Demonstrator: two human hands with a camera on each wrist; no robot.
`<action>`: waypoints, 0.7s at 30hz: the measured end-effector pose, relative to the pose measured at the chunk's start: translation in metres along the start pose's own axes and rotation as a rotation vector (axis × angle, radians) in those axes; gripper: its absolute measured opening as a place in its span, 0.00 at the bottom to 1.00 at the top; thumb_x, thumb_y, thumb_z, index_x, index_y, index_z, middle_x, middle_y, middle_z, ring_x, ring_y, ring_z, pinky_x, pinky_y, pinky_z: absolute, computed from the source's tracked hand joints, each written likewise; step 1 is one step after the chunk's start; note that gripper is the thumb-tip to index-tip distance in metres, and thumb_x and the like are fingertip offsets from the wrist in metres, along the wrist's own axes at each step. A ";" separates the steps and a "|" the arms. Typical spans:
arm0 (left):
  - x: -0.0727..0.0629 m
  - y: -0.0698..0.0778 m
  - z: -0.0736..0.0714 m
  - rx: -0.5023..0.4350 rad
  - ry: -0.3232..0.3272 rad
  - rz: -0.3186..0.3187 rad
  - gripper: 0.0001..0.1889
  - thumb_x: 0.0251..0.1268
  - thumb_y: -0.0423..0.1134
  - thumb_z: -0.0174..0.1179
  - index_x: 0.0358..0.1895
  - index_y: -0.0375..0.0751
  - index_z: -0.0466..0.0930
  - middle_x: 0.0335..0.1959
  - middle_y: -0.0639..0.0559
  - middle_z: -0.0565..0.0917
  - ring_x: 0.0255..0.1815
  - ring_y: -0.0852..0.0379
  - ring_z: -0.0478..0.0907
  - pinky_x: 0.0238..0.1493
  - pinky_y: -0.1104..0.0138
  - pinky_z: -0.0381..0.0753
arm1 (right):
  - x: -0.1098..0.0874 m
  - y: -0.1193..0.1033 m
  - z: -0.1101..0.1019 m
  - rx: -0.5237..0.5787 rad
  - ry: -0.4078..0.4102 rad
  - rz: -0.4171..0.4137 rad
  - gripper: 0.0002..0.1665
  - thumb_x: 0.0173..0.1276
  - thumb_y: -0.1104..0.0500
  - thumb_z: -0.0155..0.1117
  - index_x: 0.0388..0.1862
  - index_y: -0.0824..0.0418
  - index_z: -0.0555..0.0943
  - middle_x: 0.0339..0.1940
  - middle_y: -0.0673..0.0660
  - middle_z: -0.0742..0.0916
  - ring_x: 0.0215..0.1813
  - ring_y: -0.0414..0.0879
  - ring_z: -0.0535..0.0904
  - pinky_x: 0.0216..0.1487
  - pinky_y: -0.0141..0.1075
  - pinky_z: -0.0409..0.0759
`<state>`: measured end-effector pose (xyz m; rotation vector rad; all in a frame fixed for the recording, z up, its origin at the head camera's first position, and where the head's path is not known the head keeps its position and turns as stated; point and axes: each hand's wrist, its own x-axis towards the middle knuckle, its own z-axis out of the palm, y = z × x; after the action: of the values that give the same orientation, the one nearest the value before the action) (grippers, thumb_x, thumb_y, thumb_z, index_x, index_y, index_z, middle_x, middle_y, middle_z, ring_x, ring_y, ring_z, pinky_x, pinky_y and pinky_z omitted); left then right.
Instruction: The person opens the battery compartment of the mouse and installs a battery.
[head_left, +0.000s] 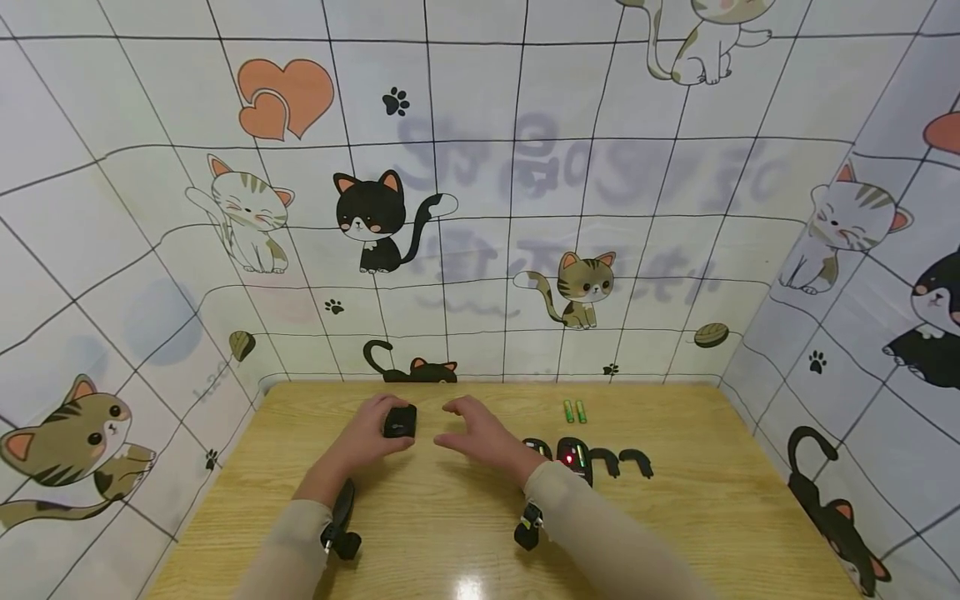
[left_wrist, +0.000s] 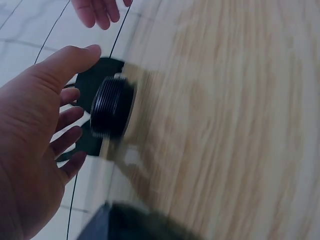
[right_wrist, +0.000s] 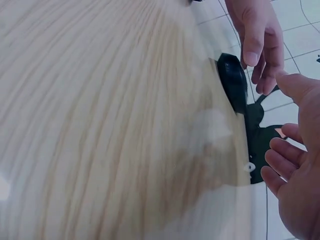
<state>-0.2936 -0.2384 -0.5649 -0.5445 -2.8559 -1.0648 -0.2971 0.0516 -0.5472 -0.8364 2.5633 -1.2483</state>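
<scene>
A small black box-like object (head_left: 400,422) with rounded corners sits on the wooden table, towards its back edge. In the left wrist view, its side (left_wrist: 111,107) shows fine ridges. My left hand (head_left: 372,433) is around its left side, thumb and fingers spread apart. The left wrist view shows a gap between those fingers and the object. To the right of it, my right hand (head_left: 483,435) hovers with its fingers loosely bent and nothing in them. The right wrist view shows the black object (right_wrist: 232,82) beyond that hand, apart from it.
Right of my right hand lie two black rounded devices; one device (head_left: 574,458) glows red, the other (head_left: 537,447) is partly hidden by the arm. Beside them are two curved black pieces (head_left: 636,462). Two green batteries (head_left: 575,412) lie behind. A cat-print sheet (head_left: 480,333) borders the table (head_left: 450,533).
</scene>
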 end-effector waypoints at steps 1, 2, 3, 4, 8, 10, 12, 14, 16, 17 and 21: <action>-0.001 -0.003 -0.002 -0.004 -0.005 -0.008 0.38 0.65 0.51 0.83 0.74 0.43 0.79 0.73 0.44 0.76 0.74 0.37 0.71 0.70 0.39 0.78 | 0.002 -0.001 0.003 0.013 0.004 0.008 0.40 0.82 0.45 0.72 0.82 0.64 0.72 0.76 0.60 0.77 0.78 0.59 0.74 0.77 0.58 0.75; -0.001 -0.005 -0.004 -0.008 -0.009 -0.005 0.39 0.64 0.51 0.83 0.75 0.42 0.78 0.73 0.43 0.76 0.75 0.35 0.71 0.71 0.37 0.76 | 0.004 -0.003 0.006 0.023 0.008 0.017 0.40 0.81 0.45 0.72 0.82 0.64 0.72 0.76 0.60 0.77 0.77 0.59 0.74 0.77 0.57 0.75; -0.002 -0.008 -0.006 -0.015 -0.015 -0.008 0.41 0.63 0.51 0.84 0.75 0.41 0.78 0.74 0.42 0.76 0.76 0.34 0.69 0.73 0.36 0.74 | 0.007 -0.004 0.009 0.029 0.013 0.022 0.40 0.81 0.46 0.73 0.82 0.64 0.72 0.76 0.60 0.78 0.77 0.58 0.74 0.77 0.57 0.76; -0.003 -0.009 -0.009 -0.023 -0.022 -0.011 0.42 0.62 0.51 0.84 0.76 0.40 0.77 0.75 0.40 0.75 0.78 0.33 0.68 0.75 0.35 0.72 | 0.010 -0.005 0.012 0.044 0.017 0.026 0.40 0.81 0.47 0.74 0.82 0.64 0.72 0.76 0.61 0.78 0.77 0.58 0.75 0.77 0.57 0.76; -0.006 -0.016 -0.017 -0.045 -0.060 -0.011 0.47 0.61 0.48 0.85 0.79 0.34 0.72 0.78 0.34 0.72 0.81 0.29 0.65 0.79 0.33 0.66 | 0.022 -0.005 0.024 0.070 0.032 0.033 0.43 0.77 0.48 0.77 0.81 0.65 0.72 0.76 0.62 0.78 0.76 0.58 0.76 0.76 0.56 0.76; -0.006 -0.018 -0.019 -0.054 -0.082 -0.029 0.50 0.60 0.47 0.85 0.82 0.32 0.68 0.79 0.32 0.71 0.81 0.29 0.64 0.80 0.33 0.65 | 0.027 -0.006 0.029 0.079 0.034 0.030 0.45 0.76 0.47 0.79 0.82 0.65 0.71 0.77 0.62 0.78 0.77 0.58 0.76 0.77 0.56 0.76; -0.006 -0.021 -0.020 -0.056 -0.097 -0.037 0.52 0.61 0.47 0.85 0.83 0.31 0.66 0.80 0.31 0.70 0.81 0.28 0.65 0.79 0.32 0.65 | 0.031 -0.007 0.032 0.078 0.040 0.035 0.47 0.74 0.46 0.80 0.82 0.65 0.71 0.78 0.62 0.78 0.77 0.59 0.76 0.78 0.55 0.76; -0.005 -0.022 -0.022 -0.057 -0.110 -0.047 0.53 0.61 0.48 0.85 0.84 0.32 0.64 0.81 0.30 0.69 0.81 0.27 0.65 0.79 0.32 0.65 | 0.034 -0.010 0.034 0.100 0.041 0.045 0.48 0.74 0.45 0.80 0.83 0.64 0.70 0.79 0.61 0.77 0.79 0.59 0.75 0.79 0.54 0.74; -0.003 -0.022 -0.023 -0.057 -0.123 -0.043 0.54 0.60 0.47 0.85 0.84 0.32 0.64 0.81 0.30 0.68 0.81 0.26 0.65 0.79 0.32 0.66 | 0.036 -0.011 0.036 0.110 0.046 0.056 0.49 0.74 0.45 0.81 0.83 0.64 0.70 0.80 0.61 0.77 0.80 0.58 0.74 0.80 0.54 0.74; -0.003 -0.022 -0.024 -0.060 -0.130 -0.040 0.54 0.60 0.47 0.85 0.84 0.31 0.64 0.81 0.29 0.68 0.81 0.26 0.65 0.79 0.31 0.65 | 0.037 -0.010 0.037 0.112 0.046 0.061 0.49 0.73 0.45 0.81 0.84 0.63 0.70 0.81 0.60 0.77 0.80 0.58 0.74 0.80 0.54 0.74; -0.002 -0.019 -0.028 -0.053 -0.161 -0.024 0.53 0.61 0.46 0.85 0.84 0.31 0.64 0.83 0.29 0.67 0.83 0.25 0.61 0.80 0.30 0.63 | 0.043 -0.008 0.040 0.108 0.032 0.053 0.50 0.73 0.46 0.81 0.85 0.62 0.69 0.82 0.58 0.76 0.82 0.56 0.71 0.81 0.54 0.71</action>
<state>-0.3000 -0.2701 -0.5556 -0.6279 -2.9858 -1.1536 -0.3141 -0.0038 -0.5625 -0.7285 2.4991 -1.3813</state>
